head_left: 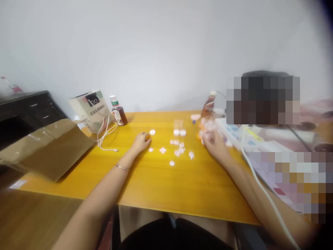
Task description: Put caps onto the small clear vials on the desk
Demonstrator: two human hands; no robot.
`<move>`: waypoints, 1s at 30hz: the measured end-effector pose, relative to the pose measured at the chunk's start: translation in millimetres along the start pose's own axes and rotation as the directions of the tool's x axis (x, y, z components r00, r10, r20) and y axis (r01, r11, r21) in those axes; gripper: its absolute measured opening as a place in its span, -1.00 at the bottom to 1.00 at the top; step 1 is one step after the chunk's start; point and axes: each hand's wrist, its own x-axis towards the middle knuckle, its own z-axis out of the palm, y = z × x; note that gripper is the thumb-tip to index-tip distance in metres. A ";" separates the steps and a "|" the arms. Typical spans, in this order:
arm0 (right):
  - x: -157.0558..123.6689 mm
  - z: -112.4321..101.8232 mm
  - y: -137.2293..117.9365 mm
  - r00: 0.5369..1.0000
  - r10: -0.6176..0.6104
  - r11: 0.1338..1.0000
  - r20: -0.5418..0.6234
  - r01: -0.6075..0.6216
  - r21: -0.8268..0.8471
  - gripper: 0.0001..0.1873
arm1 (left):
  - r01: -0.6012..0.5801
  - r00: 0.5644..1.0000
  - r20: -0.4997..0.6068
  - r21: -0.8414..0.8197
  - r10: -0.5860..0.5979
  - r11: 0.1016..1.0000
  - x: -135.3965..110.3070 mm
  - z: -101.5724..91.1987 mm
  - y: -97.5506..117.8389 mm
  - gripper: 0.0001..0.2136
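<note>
My left hand (141, 141) rests on the yellow table (156, 180), fingers curled around a small orange item next to a white cap (152, 132). My right hand (213, 141) is closed near a blurred cluster of small pale bottles (205, 129) at the right. Between the hands lie several small white caps and tiny white pieces (179, 151). What the right hand's fingers hold is too blurred to name.
A brown bottle (119, 113) and a paper bag (90, 109) with white cord handles stand at the back left, beside a cardboard box (47, 147). Another brown bottle (208, 104) stands at the back right. A white cable (262, 187) runs along my right forearm.
</note>
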 end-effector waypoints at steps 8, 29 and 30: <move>-1.2 -1.8 -3.9 1.000 -0.017 0.999 -0.018 0.018 0.040 -0.78 | 0.005 1.000 -0.012 -0.054 -0.005 0.999 -6.6 -11.7 21.3 -0.73; -2.7 0.3 -5.0 0.999 -0.030 0.993 0.012 0.029 0.113 -0.76 | -0.453 0.742 0.291 -0.448 0.604 0.771 -41.8 -13.2 80.0 -0.68; -2.7 0.4 -4.7 0.999 -0.032 0.993 0.012 0.031 0.113 -0.76 | -0.451 0.751 0.281 -0.442 0.597 0.775 -42.0 -12.4 79.6 -0.68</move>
